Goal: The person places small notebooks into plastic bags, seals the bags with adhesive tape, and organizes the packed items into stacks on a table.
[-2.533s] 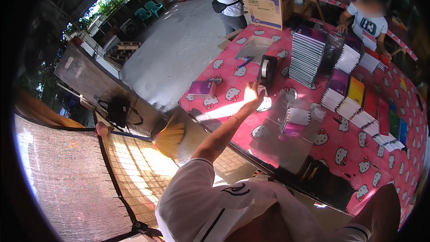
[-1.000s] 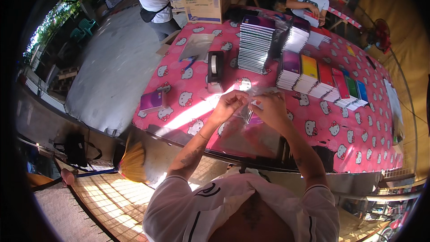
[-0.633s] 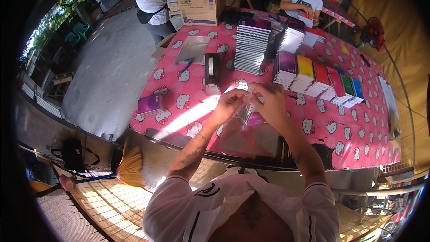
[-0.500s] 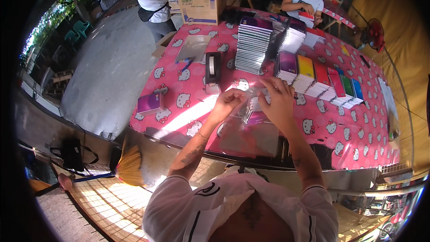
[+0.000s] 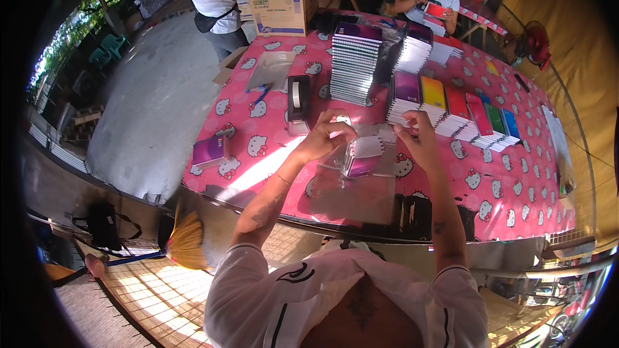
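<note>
Over the pink table (image 5: 516,174), both hands (image 5: 329,138) (image 5: 419,138) pinch a clear bag (image 5: 371,134); its edges are hard to make out.

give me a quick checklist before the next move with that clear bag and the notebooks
1. Both hands on the clear bag: left hand and right hand at its top edge: ok.
2. Notebooks inside the bag: cannot tell.
3. Bag mouth closed: cannot tell.
4. Tape dispenser beside the left hand: ok.
5. Spare flat bags lying in front: ok.
6. Row of coloured notebooks past the right hand: ok.
</note>
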